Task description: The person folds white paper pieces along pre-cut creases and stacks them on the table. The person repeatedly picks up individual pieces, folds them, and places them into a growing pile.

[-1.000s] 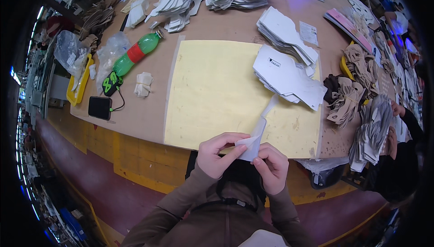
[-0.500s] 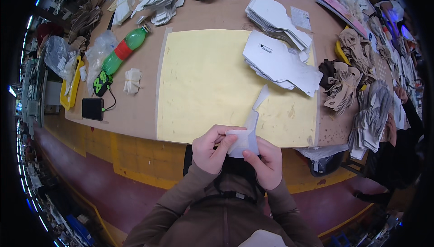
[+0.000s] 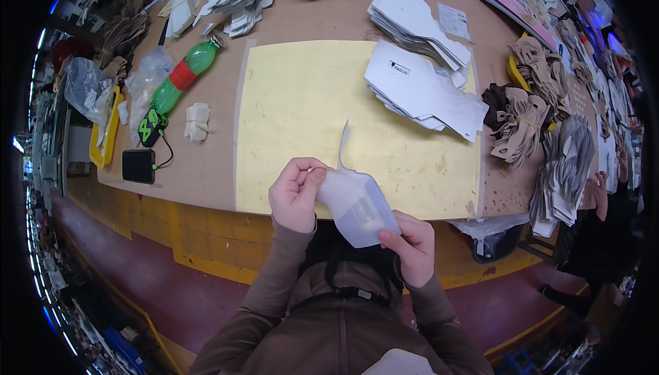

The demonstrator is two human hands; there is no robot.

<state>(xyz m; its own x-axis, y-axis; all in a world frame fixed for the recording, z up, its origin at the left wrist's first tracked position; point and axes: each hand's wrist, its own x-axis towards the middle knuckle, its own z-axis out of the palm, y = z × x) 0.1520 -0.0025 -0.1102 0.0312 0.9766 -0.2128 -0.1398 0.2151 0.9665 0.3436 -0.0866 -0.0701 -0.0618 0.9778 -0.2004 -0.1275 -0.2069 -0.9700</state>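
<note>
Between my two hands, over the table's front edge, I hold a white shoe-upper piece (image 3: 345, 195) whose pale underside faces up, with a small label patch on it. My left hand (image 3: 295, 193) pinches its left end between thumb and fingers. The lower right corner is gripped by my right hand (image 3: 410, 246), thumb on top. A narrow strip of the piece sticks up and away from me over the yellow sheet (image 3: 288, 100). Beyond it, to the right, lies a stack of white cut pieces (image 3: 419, 90), the top one bearing a small dark print.
On the left are a green bottle (image 3: 201, 58) with a red label, a black phone (image 3: 139, 165) on a cable, a small white bundle (image 3: 198, 122) and a yellow tray (image 3: 103, 143). Tan bundled pieces (image 3: 518, 128) and grey-white pieces (image 3: 564, 169) lie right. Another person's hand (image 3: 599, 193) is far right.
The white piece has been spread out and turned, so its label patch shows. My left hand has moved left and up, away from my right hand.
</note>
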